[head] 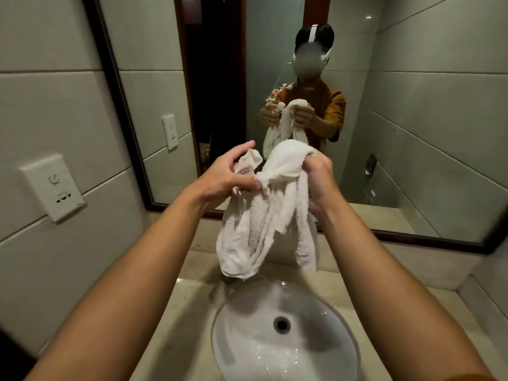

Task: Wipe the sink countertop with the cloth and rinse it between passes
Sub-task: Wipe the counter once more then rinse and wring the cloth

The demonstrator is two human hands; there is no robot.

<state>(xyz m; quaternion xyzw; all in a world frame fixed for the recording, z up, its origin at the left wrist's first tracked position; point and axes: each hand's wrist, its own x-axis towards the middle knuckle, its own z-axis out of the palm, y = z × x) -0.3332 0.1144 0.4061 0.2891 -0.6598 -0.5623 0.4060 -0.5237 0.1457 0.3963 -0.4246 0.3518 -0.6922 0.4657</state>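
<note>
Both hands hold the white cloth (268, 213) up over the far rim of the sink (236, 350), clear of the countertop (176, 320). Left hand (222, 177) pinches an upper fold between thumb and fingers; right hand (320, 180) has fingers curled round a bunched end. Basin holds only scattered droplets (no standing water). Judged: between passes, with wiping and rinsing remaining.

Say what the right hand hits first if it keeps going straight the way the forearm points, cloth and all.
Probably the mirror. The right hand, gripping the cloth, points forward and up over the countertop; nothing else shows in that line. Depth is unclear, so the mirror's lower frame could come first.
</note>
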